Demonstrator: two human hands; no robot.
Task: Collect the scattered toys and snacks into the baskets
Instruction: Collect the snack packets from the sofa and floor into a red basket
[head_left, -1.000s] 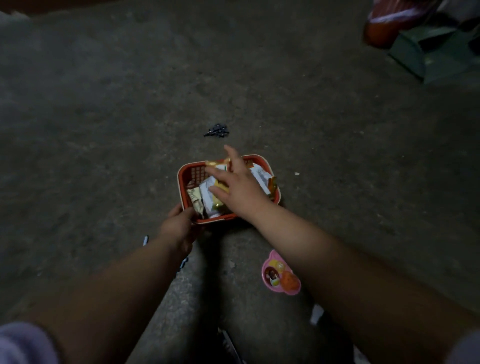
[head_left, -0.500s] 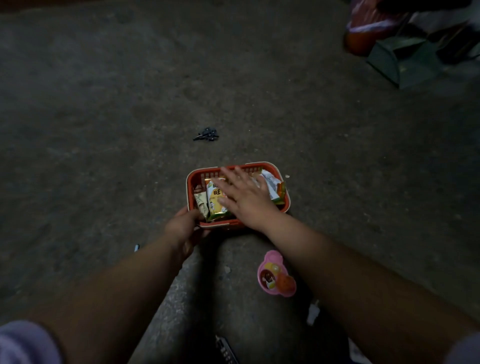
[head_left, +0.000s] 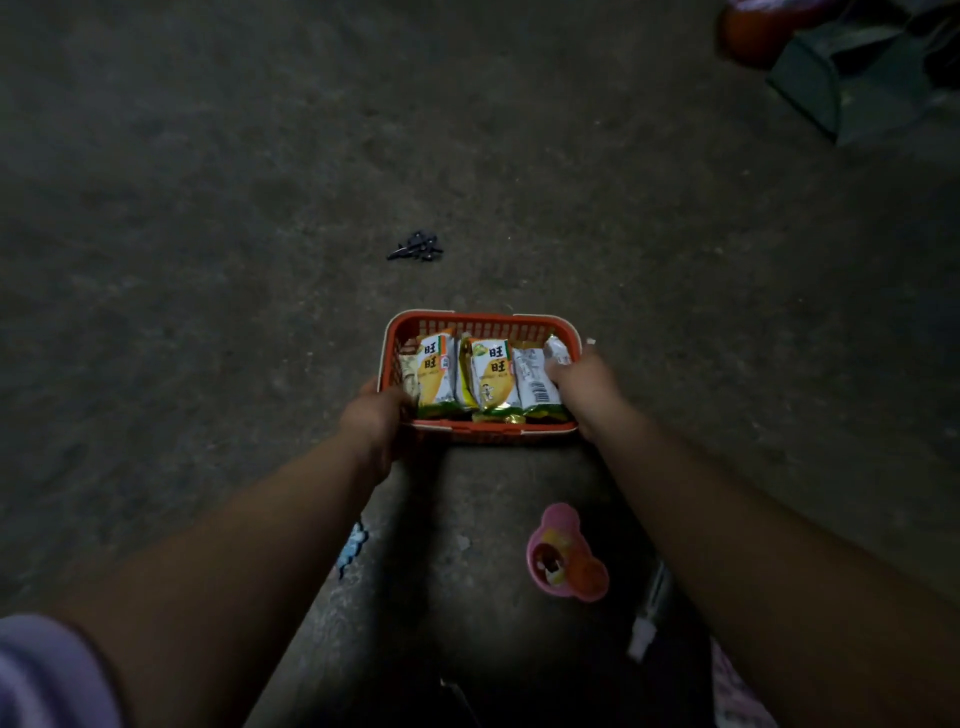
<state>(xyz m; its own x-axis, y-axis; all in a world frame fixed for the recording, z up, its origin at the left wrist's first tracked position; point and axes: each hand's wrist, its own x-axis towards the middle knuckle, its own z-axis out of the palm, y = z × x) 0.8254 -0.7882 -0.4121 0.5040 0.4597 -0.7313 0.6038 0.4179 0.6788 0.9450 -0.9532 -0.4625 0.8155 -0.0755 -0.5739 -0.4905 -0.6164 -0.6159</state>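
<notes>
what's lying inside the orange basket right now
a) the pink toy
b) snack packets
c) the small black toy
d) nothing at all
B: the orange basket holds a row of snack packets, while the pink toy lies on the floor nearer the person and the small black toy lies on the floor beyond the basket.

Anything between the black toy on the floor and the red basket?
Nothing visible. Bare floor separates the black toy from the far rim of the red basket. The left hand and right hand hold its sides.
</notes>
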